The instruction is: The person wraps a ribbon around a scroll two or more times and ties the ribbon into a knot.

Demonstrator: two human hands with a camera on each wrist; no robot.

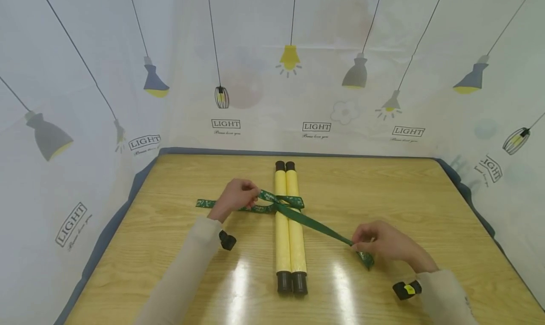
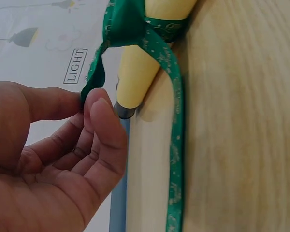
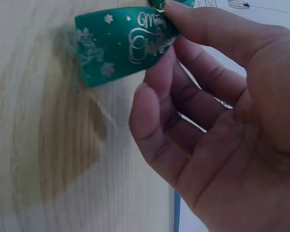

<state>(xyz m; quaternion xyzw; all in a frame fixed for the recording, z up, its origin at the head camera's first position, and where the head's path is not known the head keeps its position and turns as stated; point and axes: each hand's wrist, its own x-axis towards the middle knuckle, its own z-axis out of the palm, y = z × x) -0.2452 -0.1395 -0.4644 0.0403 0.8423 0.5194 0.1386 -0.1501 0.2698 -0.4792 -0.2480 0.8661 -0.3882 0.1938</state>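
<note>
Two yellow rolls (image 1: 283, 242) with dark end caps lie side by side on the table, pointing away from me. A green ribbon (image 1: 317, 225) with pale printed lettering and stars is looped around them near their middle, with a loop lying to the right of the crossing. My left hand (image 1: 237, 195) pinches a part of the ribbon just left of the rolls, between thumb and index finger. Between its thumb and fingers my right hand (image 1: 385, 241) holds the other stretch near its end, drawn out to the lower right. One loose tail (image 2: 176, 145) lies leftward beneath my left hand.
The wooden table (image 1: 170, 178) has a blue-grey edge along its back and sides. Behind it stand pale walls (image 1: 264, 140) printed with hanging lamps and the word LIGHT. A dark wrist strap piece (image 1: 227, 240) sits at each sleeve.
</note>
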